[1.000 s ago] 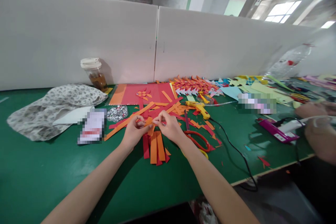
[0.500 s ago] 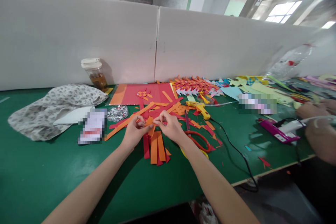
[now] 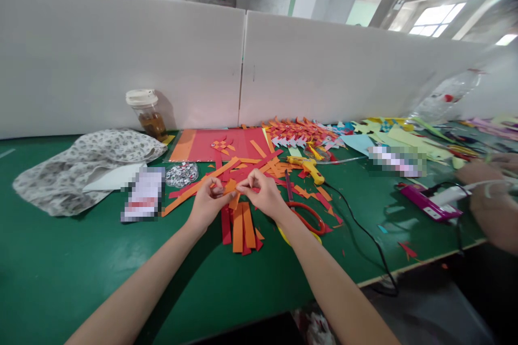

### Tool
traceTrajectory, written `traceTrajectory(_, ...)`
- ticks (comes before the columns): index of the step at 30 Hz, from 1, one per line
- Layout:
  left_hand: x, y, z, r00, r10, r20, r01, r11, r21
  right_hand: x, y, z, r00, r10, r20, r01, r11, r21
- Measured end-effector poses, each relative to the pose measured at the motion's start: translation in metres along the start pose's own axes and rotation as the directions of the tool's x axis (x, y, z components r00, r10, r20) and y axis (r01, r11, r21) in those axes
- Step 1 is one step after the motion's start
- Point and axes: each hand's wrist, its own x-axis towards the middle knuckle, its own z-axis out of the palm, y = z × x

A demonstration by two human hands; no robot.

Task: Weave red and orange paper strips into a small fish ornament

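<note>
Both my hands meet over a heap of red and orange paper strips on the green table. My left hand is closed, its thumb and fingertips pinching a small orange paper piece. My right hand pinches the same piece from its right side; the fingers partly hide its shape. Behind them, a woven red and orange paper fish with an eye rests on red and orange sheets. Right of my right hand lie red-handled scissors and a yellow glue gun.
A bag of wiggle eyes, a patterned cloth and a lidded cup are at left. Woven pieces pile up by the white partition. A purple power strip and another person's hands are at right.
My hands hold nearly the same pose, with only a slight shift of the right fingers at the orange piece. The co-worker's hands at far right have moved a little.
</note>
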Motion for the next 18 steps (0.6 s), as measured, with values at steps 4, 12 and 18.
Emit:
traceTrajectory(4,0.0010,-0.0012,-0.0008,1.000,0.012,0.001,-0.011,1.000,-0.019,0.0002,0.0003,0.0001,1.000,0.015,-0.005,-0.015,0.998,0.053)
traceTrajectory(12,0.0000,-0.0007,0.0007,1.000,-0.007,0.019,0.007,1.000,-0.022,0.0007,-0.0002,-0.0006,1.000,0.010,-0.017,-0.011,1.000,-0.014)
traceTrajectory(18,0.0014,-0.0021,-0.0010,0.999,0.033,0.023,-0.033,0.999,-0.031,0.0013,0.0004,-0.0011,1.000,0.029,0.009,-0.030,0.994,0.101)
